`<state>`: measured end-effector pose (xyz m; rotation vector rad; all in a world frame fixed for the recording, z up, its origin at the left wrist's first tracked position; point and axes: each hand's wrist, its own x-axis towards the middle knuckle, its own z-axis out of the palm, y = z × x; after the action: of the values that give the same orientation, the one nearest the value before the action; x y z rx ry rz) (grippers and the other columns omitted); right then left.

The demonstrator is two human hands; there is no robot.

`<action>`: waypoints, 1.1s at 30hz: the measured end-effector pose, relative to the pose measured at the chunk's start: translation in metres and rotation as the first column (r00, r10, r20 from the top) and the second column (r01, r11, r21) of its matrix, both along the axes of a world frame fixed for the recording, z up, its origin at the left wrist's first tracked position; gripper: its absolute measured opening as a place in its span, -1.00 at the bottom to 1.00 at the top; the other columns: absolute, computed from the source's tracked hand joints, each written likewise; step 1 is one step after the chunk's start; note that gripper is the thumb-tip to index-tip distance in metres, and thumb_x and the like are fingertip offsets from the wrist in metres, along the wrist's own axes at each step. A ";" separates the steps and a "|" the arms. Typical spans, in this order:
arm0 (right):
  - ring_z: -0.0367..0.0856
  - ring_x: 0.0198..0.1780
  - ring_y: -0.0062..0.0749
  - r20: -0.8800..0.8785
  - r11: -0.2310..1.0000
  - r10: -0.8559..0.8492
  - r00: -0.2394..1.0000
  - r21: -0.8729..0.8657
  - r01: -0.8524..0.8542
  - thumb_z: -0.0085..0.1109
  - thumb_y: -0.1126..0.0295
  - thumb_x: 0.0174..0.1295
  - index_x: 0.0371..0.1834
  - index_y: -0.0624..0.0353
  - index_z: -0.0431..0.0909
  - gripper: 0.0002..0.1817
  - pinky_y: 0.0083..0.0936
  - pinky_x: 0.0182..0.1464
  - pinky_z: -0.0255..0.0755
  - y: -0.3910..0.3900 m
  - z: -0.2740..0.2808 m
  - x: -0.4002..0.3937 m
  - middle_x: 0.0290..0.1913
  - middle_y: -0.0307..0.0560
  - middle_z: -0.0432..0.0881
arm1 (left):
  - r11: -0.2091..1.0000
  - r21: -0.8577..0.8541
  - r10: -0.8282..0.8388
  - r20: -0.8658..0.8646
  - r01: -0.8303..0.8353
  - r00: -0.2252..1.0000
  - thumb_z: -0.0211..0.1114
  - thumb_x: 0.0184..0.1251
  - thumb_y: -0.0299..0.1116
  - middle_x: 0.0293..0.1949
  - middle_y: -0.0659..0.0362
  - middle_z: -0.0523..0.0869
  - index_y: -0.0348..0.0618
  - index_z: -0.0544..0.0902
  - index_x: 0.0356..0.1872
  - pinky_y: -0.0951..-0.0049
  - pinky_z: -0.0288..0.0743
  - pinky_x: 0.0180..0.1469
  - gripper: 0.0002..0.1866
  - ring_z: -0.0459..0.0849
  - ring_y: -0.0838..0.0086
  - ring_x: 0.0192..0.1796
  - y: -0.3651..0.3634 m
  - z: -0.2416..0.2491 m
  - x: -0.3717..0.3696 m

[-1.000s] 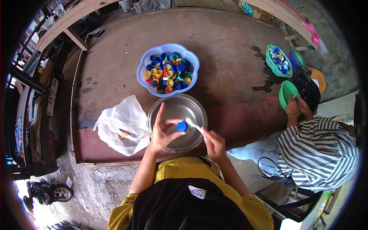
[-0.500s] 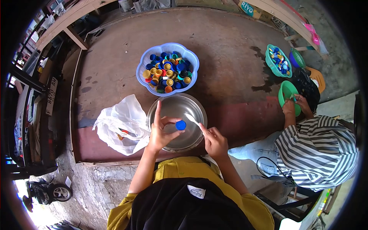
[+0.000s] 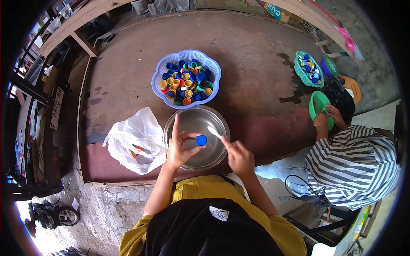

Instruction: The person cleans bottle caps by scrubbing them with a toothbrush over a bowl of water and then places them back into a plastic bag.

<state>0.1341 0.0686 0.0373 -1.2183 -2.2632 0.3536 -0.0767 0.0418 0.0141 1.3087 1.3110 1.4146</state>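
Between the thumb and fingers of my left hand (image 3: 177,151) is a blue bottle cap (image 3: 201,140), with the index finger pointing straight up. My right hand (image 3: 240,158) grips a slim white tool (image 3: 215,132), its blurred pale tip angled up and left, a short way from the cap. Both hands are over a round steel bowl (image 3: 225,123) near the table's front edge. Just beyond it, a lilac plastic basket (image 3: 216,68) is heaped with blue, yellow, orange and green bottle caps (image 3: 186,83).
Left of the bowl lies a white plastic bag (image 3: 128,128) with a few coloured pieces inside. On the right, a person in a striped shirt (image 3: 354,166) works over a green bowl (image 3: 314,100). A teal basket of caps (image 3: 302,77) stands beyond it on the brown table (image 3: 256,55).
The white tool's tip has shifted and turned slightly, blurred by motion. My left hand keeps the blue bottle cap almost in the same place. The person's hands at right have moved a little.
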 end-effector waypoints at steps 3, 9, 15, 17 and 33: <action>0.46 -0.57 -0.39 -0.294 0.993 0.029 0.955 -0.098 -0.060 0.05 0.56 0.18 0.17 -0.02 0.49 -0.55 -0.54 -0.48 0.37 0.000 0.001 0.002 -0.50 -0.14 0.43 | 1.000 -0.002 0.011 0.080 -0.011 0.997 0.45 -0.08 -0.63 -0.16 -0.01 0.69 -0.13 -0.30 0.42 0.36 0.52 0.09 0.18 0.68 0.37 -0.09 -0.001 0.001 0.001; 0.44 -0.53 -0.43 -0.465 0.942 0.094 0.880 -0.245 -0.230 -0.01 0.59 0.22 0.15 0.13 0.49 -0.60 -0.60 -0.46 0.32 -0.017 -0.003 -0.002 -0.46 -0.03 0.49 | 0.999 -0.029 -0.012 0.249 0.020 0.968 0.42 -0.03 -0.64 -0.09 -0.02 0.66 -0.09 -0.29 0.43 0.35 0.52 0.10 0.15 0.66 0.37 -0.06 -0.002 0.002 0.002; 0.47 -0.52 -0.32 -0.346 0.963 0.057 0.937 -0.230 -0.144 -0.02 0.60 0.22 0.16 0.10 0.48 -0.58 -0.54 -0.43 0.35 -0.003 0.002 -0.001 -0.46 0.01 0.49 | 0.991 -0.012 -0.119 0.375 0.133 0.920 0.37 0.04 -0.66 -0.01 -0.08 0.60 -0.06 -0.29 0.43 0.36 0.50 0.12 0.10 0.62 0.38 -0.01 -0.003 0.002 0.000; 0.42 -0.55 -0.34 -0.445 0.945 0.113 0.888 -0.229 -0.235 -0.04 0.60 0.24 0.17 0.10 0.48 -0.58 -0.52 -0.44 0.33 -0.008 0.004 -0.004 -0.49 -0.01 0.45 | 0.987 -0.013 -0.140 0.394 0.157 0.909 0.36 0.06 -0.66 0.01 -0.09 0.59 -0.06 -0.30 0.43 0.37 0.49 0.12 0.09 0.61 0.39 0.00 -0.006 0.002 0.000; 0.45 -0.52 -0.34 -0.435 0.950 0.095 0.895 -0.230 -0.212 -0.03 0.58 0.25 0.20 0.10 0.45 -0.58 -0.51 -0.41 0.36 -0.006 0.001 -0.007 -0.49 -0.01 0.44 | 0.986 -0.037 -0.135 0.396 0.163 0.908 0.11 0.35 -0.52 0.09 -0.03 0.54 -0.28 0.30 0.17 0.39 0.39 0.21 -0.61 0.53 0.40 0.14 -0.015 -0.020 0.001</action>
<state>0.1270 0.0629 0.0385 -0.9700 -1.9759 0.9242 -0.0756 0.0265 -0.0061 0.9894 0.9605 1.4205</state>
